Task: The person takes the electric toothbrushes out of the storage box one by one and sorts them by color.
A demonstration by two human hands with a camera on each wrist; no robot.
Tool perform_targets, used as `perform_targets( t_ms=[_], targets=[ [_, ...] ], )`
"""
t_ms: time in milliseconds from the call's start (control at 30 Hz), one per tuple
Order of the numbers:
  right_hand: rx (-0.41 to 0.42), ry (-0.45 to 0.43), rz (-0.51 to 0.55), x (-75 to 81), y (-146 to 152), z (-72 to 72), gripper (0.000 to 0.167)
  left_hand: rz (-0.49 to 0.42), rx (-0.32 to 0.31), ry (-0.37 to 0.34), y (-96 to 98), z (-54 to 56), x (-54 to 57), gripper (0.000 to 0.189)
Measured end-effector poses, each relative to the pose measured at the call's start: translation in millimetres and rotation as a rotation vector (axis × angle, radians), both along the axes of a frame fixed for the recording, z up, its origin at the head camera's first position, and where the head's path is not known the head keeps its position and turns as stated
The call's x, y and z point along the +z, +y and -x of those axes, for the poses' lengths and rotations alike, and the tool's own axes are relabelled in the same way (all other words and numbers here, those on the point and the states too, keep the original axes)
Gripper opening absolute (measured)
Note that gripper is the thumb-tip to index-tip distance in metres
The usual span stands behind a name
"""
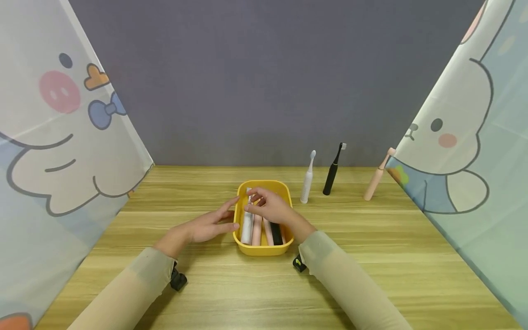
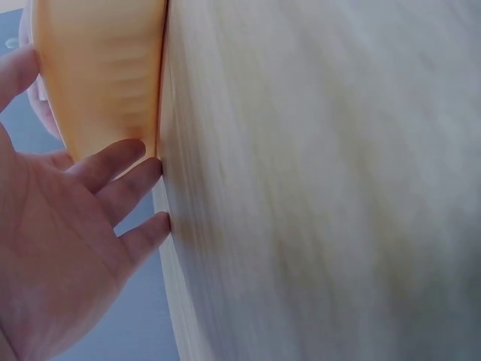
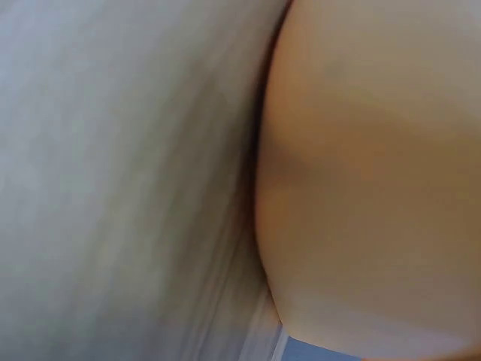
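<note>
A yellow plastic basket point(image 1: 264, 251) stands on the wooden table. Inside it lie a long white item point(image 1: 247, 229), pink ones point(image 1: 256, 230) and a black one point(image 1: 275, 233), side by side; their exact kinds are unclear. My right hand point(image 1: 272, 206) is over the basket, loosely bent, thumb and index finger apart above the white item. It hides part of the contents; the right wrist view shows only the basket's wall point(image 3: 376, 180). With fingers spread, my left hand point(image 1: 210, 224) is at the basket's left side, fingertips at its wall point(image 2: 98, 68) and the tabletop.
To the right of the basket, three electric toothbrushes stand upright: white point(image 1: 306, 185), black point(image 1: 331, 178) and pink point(image 1: 373, 183). A grey backdrop point(image 1: 264, 82) rises behind the table point(image 1: 247, 288). Cartoon-printed cloths point(image 1: 49, 137) hang at both sides.
</note>
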State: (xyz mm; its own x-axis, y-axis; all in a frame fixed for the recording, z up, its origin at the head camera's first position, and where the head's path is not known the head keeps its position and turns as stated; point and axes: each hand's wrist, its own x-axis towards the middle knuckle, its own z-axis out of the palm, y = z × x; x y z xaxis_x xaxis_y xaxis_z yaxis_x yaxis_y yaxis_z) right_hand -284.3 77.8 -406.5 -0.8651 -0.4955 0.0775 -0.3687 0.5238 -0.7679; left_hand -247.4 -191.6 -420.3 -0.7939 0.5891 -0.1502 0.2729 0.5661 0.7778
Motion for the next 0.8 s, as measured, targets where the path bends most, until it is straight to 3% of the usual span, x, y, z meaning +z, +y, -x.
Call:
perform_targets(
  t_ms=[333, 800],
  targets=[
    [0.048, 0.014, -0.128, -4.3, -2.0, 2.1, 0.049, 0.013, 0.004, 0.007, 0.7, -0.5, 0.7, 0.092],
    [0.089, -0.015, -0.169, -4.9, -3.8, 1.2, 0.056, 0.010, -0.008, 0.009, -0.1, 0.7, -1.4, 0.092]
  ],
)
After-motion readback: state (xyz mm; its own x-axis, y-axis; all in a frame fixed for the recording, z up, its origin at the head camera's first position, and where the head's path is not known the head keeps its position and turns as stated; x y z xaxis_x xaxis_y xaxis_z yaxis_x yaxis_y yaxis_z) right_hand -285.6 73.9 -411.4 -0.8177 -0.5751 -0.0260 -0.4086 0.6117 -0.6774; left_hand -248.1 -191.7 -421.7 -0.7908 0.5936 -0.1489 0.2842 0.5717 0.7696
